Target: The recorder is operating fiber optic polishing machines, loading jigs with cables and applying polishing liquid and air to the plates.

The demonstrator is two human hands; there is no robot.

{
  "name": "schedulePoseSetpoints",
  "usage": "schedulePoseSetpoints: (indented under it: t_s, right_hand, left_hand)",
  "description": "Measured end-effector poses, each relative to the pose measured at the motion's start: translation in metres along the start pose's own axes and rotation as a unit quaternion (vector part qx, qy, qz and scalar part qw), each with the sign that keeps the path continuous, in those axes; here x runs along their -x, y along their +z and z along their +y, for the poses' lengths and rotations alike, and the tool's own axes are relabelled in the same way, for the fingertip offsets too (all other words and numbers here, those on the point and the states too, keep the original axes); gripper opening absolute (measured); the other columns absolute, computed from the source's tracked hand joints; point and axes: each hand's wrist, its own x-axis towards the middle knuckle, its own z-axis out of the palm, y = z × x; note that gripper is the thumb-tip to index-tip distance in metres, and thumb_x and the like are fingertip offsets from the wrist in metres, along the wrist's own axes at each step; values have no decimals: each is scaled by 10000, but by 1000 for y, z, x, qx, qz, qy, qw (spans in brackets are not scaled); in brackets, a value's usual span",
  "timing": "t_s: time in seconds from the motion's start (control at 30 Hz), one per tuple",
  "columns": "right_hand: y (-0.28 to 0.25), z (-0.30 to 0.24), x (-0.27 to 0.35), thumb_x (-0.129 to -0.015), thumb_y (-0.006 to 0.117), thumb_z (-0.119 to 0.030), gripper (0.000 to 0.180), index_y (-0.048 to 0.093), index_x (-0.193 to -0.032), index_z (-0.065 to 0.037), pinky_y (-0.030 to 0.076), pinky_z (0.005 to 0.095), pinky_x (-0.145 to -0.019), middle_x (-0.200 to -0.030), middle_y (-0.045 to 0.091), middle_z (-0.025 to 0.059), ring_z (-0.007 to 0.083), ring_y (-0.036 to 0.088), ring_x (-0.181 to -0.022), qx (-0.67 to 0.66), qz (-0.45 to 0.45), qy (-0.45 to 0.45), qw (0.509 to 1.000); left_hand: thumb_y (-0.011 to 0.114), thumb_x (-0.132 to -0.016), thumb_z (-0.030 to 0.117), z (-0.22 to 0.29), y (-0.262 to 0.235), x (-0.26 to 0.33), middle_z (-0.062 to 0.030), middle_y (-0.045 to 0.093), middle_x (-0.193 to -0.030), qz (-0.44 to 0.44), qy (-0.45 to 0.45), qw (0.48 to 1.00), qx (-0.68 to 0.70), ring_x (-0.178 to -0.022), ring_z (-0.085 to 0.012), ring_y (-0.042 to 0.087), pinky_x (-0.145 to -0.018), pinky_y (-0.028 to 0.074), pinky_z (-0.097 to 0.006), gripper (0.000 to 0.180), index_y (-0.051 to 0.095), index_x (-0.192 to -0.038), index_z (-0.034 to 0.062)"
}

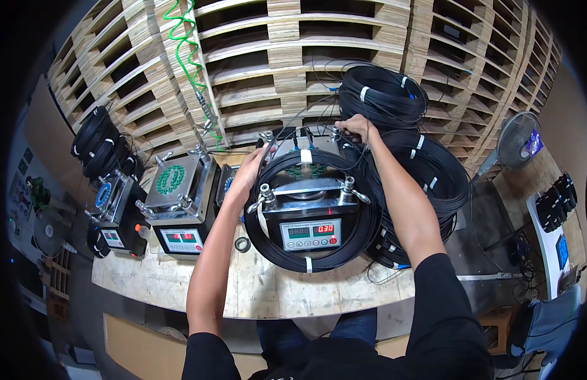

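Note:
A bench polishing machine (311,235) with a lit red display stands before me. A coil of black cable (306,263) hangs around its front, tied with white bands. Metal clamp knobs (348,183) stand at the corners of its top plate. My left hand (250,167) reaches to the machine's left side near the far knob, its fingers curled and partly hidden behind cable. At the far right corner, my right hand (358,128) has its fingers closed around a clamp knob. Green-tipped connectors (296,171) show on the plate, partly covered by the coil.
Similar machines (179,209) stand to the left on the wooden bench (268,297). Stacked black cable coils (426,168) crowd the right side, more coils (103,142) the far left. Wooden pallets (293,50) rise behind; a green coiled air hose (186,47) hangs there. A fan (518,136) stands at right.

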Motion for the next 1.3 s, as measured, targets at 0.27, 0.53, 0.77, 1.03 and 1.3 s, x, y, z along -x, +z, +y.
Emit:
schedulePoseSetpoints:
  t_s: [0.27, 0.53, 0.77, 1.03, 1.3]
  right_hand:
    - [19, 4, 17, -899, 668, -91, 211, 618, -1091, -19, 522, 271, -637, -789, 603, 53, 124, 553, -669, -426, 17, 3, 905]
    - [16, 12, 13, -839, 674, -67, 560, 446, -1332, 70, 531, 317, -707, -1024, 632, 183, 209, 616, -786, -385, 35, -25, 922]
    - [51, -15, 29, -714, 798, -406, 789, 560, -1206, 163, 533, 328, -830, -1042, 683, 265, 286, 682, -990, 94, 198, -136, 966]
    - [41, -3, -10, -925, 495, -31, 284, 670, -1132, 54, 446, 205, -608, -1038, 739, 120, 111, 692, -883, -181, -28, -175, 967]
    - [31, -24, 23, -987, 521, -204, 376, 599, -1270, 30, 507, 254, -876, -1096, 717, 95, 130, 656, -1003, -215, -98, -109, 965]
  left_hand:
    - [536, -984, 480, -7, -10, -4, 31, 527, -874, -3, -35, 999, 23, -787, -76, 441, -709, 362, -198, 463, 692, -1159, 80]
    - [585, -902, 628, -16, -6, -14, -33, 568, -926, -22, 3, 1000, -3, -777, -108, 533, -720, 430, -231, 621, 655, -1238, 110]
    - [554, -987, 449, -9, -7, -5, 39, 535, -845, 3, -44, 999, 26, -724, -55, 479, -629, 386, -206, 469, 601, -1262, 73]
    - [637, -917, 484, -31, -9, -40, -38, 603, -1032, 43, -115, 980, 158, -805, -107, 521, -743, 426, -308, 533, 536, -1306, 134]
    - [593, -965, 448, -64, -22, -114, 39, 658, -1128, -14, -90, 944, 318, -929, -150, 530, -886, 382, -371, 418, 587, -1273, 166]
